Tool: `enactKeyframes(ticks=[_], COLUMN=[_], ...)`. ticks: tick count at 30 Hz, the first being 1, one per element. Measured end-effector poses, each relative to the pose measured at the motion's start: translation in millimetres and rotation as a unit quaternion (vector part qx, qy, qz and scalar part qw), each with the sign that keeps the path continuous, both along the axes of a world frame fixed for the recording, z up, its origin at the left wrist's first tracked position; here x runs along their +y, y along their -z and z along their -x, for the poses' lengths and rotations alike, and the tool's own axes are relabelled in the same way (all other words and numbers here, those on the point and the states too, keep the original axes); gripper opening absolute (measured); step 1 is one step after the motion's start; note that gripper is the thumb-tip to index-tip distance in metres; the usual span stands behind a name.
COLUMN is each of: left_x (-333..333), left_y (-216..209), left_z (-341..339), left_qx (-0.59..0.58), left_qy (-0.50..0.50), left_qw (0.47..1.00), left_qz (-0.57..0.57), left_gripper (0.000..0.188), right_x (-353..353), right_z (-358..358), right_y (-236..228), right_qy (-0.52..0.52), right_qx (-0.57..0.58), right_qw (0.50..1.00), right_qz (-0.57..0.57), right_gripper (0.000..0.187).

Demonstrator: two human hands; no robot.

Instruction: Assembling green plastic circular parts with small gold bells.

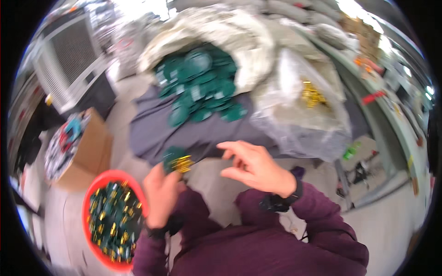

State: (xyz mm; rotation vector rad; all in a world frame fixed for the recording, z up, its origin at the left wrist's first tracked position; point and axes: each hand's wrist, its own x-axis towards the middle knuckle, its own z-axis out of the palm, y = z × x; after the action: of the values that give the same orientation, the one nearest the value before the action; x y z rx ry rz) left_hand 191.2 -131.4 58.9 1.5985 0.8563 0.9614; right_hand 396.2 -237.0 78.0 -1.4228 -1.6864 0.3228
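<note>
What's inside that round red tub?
The red tub holds a jumbled heap of dark green pieces with shiny gold pieces among them. The top layer covers whatever lies deeper.

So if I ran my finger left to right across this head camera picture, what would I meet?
Red tub, left hand holding a green disc, right hand, pile of gold pieces, lime-green thing on the floor.

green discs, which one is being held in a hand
The green disc in the left hand, with a gold piece overlapping it; the others lie in the pile or the red tub.
</note>
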Motion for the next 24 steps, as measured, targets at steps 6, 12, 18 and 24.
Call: enactKeyframes(ticks=[6, 12, 18, 24], left_x=[-25, -36, -38, -37], left_y=[6, 14, 28, 33], left_z=[-14, -11, -13, -13], left_qx=[-0.021, -0.004, 0.02, 0.043], left_qy=[0.118, 0.096, 0.064, 0.029], left_qw=[0.992, 0.99, 0.965, 0.925], left_qz=[0.033, -0.103, -0.252, -0.376], left_gripper=[0.018, 0.01, 0.015, 0.022], right_x=[13, 8, 7, 9], right_z=[19, 30, 37, 44], right_y=[20, 35, 41, 48], right_qy=[-0.071, -0.035, -0.017, -0.012], right_qx=[-0.176, -0.231, -0.152, 0.009], right_qw=[0.973, 0.958, 0.982, 0.999], right_qz=[-0.134, -0.164, -0.109, -0.032], right_gripper=[0.052, 0.041, 0.035, 0.023])
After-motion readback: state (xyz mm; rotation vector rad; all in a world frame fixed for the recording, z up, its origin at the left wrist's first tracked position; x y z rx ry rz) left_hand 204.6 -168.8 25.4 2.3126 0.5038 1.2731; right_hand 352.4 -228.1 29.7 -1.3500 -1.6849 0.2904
